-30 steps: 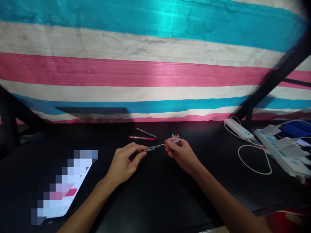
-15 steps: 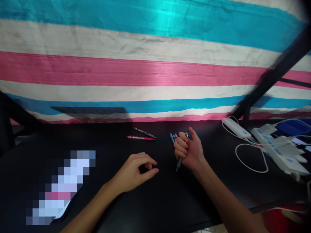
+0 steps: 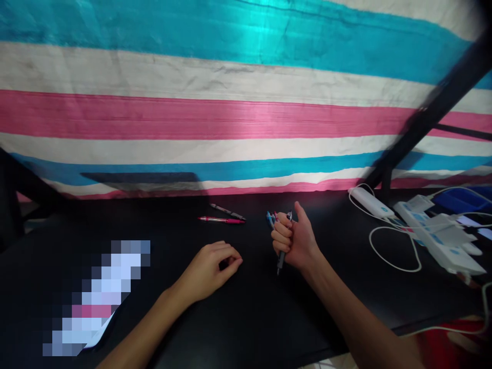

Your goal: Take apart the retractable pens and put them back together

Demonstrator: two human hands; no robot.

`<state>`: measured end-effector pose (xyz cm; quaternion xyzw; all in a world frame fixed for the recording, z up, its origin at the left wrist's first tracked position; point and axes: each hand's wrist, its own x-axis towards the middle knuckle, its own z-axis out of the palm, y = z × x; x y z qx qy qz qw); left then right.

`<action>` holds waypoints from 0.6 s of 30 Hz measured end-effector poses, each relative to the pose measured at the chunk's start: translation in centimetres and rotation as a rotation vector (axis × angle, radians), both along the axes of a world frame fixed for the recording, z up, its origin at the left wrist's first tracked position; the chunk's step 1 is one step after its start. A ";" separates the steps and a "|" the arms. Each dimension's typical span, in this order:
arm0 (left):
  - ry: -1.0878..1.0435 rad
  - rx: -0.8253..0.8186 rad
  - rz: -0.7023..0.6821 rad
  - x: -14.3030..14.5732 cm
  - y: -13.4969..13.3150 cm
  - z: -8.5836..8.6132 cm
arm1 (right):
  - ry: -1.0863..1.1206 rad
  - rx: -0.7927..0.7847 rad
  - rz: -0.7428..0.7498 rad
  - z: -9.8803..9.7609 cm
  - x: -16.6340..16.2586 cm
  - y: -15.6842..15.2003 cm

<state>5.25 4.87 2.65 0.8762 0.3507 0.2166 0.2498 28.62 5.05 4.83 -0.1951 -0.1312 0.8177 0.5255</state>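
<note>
My right hand (image 3: 294, 236) is wrapped around a dark grey pen (image 3: 282, 261), its thumb raised. The pen's tip points down towards me, and its clip end shows above the fingers. Just behind these fingers is a blue pen (image 3: 270, 220) with a pinkish one beside it, both partly hidden. My left hand (image 3: 215, 269) rests on the black table, fingers curled and thumb against the index finger, with nothing visible in it. Beyond it lie a red pen (image 3: 221, 220) and a black pen (image 3: 227, 211), close together.
A phone (image 3: 100, 328), mostly blurred out, lies at the left. White power strips (image 3: 438, 238), a white box-shaped device (image 3: 371, 202) and loose cables (image 3: 418, 259) crowd the right side. A striped sheet (image 3: 246, 118) hangs behind the table, between dark slanted bars (image 3: 426, 110).
My left thumb and index finger have come together from a small gap. The right hand still grips the grey pen, its thumb now straighter. The view has shifted slightly.
</note>
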 end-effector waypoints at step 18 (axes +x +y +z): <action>0.144 0.135 0.009 -0.2 0.1 -0.1 | -0.087 -0.039 -0.051 0.1 -0.4 0.0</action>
